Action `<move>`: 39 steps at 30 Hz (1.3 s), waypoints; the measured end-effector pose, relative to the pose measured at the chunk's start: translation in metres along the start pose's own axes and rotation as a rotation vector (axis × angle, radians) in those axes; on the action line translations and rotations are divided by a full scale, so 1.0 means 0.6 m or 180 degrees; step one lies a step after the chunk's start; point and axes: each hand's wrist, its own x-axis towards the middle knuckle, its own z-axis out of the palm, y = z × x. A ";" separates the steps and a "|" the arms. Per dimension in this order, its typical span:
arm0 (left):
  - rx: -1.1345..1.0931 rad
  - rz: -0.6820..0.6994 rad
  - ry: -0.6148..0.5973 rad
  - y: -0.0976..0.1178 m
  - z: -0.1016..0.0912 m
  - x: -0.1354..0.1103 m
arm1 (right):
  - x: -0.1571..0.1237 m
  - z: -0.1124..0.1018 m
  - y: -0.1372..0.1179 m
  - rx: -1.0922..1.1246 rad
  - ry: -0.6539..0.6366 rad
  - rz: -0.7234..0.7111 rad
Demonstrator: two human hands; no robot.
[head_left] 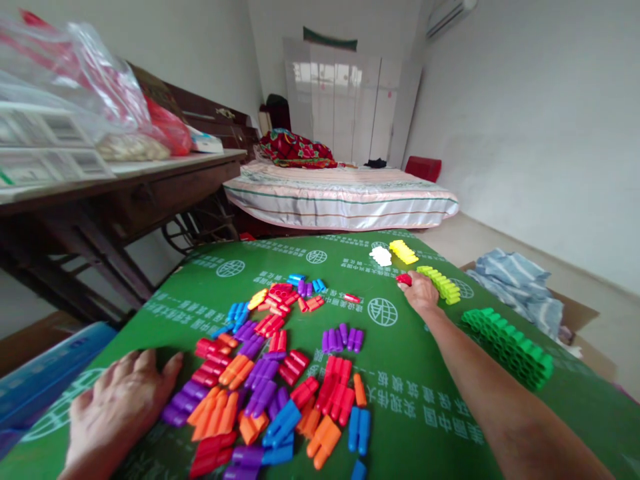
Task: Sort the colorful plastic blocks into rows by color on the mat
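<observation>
My right hand [423,293] reaches to the far right of the green board, its fingers closed on a small red plastic piece [404,279]. Right beside that hand is a stack of yellow-green pieces [439,285]; a yellow stack [403,252] and a white cluster [381,256] lie just beyond. My left hand [117,393] rests flat on the board at the left, fingers stretched and holding nothing. Close to its thumb begins a loose spread of rounded, cap-like tubes, among them purple [184,403], orange [216,412], red [335,387] and blue ones [359,429].
A large green stack [507,347] stands by the right forearm. The printed green board [290,261] ends before a bed [340,200]. At left is a table [200,162] with plastic bags [107,87]. A cloth [517,283] lies in a box at right.
</observation>
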 end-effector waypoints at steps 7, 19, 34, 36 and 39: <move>0.0431 -0.0049 -0.0150 -0.003 0.005 0.000 | -0.042 -0.025 -0.051 -0.0245 0.0214 -0.0634; 0.0350 -0.0041 0.0024 0.000 0.010 -0.005 | -0.115 -0.036 -0.183 -0.0350 -0.0783 -0.2128; 0.0410 -0.0051 -0.0064 0.002 0.009 -0.002 | -0.125 -0.071 -0.106 0.0208 -0.1660 -0.1510; 0.0387 -0.0076 -0.0074 0.002 0.010 0.000 | -0.119 -0.065 -0.101 0.0331 -0.1710 -0.1588; 0.0362 -0.0098 -0.0107 0.002 0.009 0.001 | -0.116 -0.063 -0.102 0.0386 -0.1711 -0.1597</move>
